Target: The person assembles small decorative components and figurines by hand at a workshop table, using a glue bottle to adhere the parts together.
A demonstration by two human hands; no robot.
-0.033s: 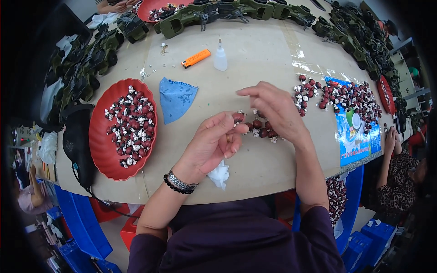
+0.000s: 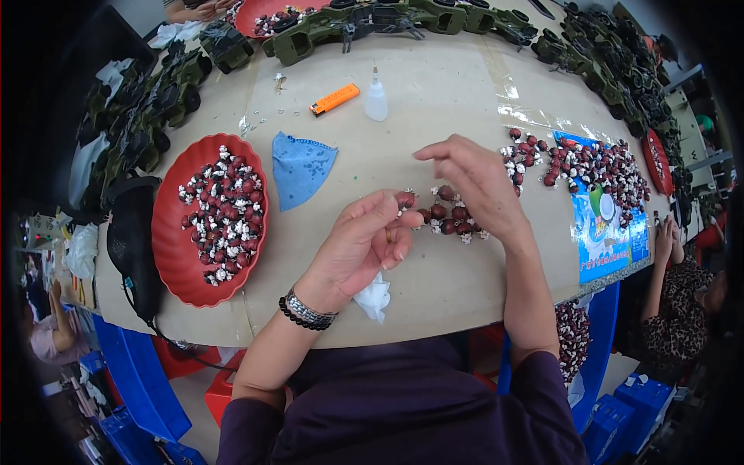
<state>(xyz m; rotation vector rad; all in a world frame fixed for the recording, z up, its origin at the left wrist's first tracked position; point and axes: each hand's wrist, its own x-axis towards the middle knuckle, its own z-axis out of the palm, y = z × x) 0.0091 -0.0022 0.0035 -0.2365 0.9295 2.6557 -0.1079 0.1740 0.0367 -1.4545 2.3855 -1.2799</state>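
Note:
Near the middle of the table, my left hand [image 2: 358,242] pinches a small dark-red and white figure [image 2: 404,200] between thumb and fingers. To its right my right hand [image 2: 487,186] hovers with the index finger stretched toward the left and the other fingers partly bent; nothing shows in it. Partly hidden under that hand lies a small cluster of similar figures [image 2: 448,225]. A white crumpled tissue [image 2: 373,299] lies just below my left hand.
On the left stand a red scalloped bowl [image 2: 160,248] of figures and a blue cloth [image 2: 301,172]. An orange lighter-like tool [image 2: 335,100] and needle-tipped bottle [image 2: 376,102] lie beyond. More figures [image 2: 604,167] cover a blue sheet at right. Green toy vehicles [image 2: 380,22] line the far edge.
My right hand has shifted slightly to the right, uncovering a little more of the figure cluster. My left hand stays in place with its figure.

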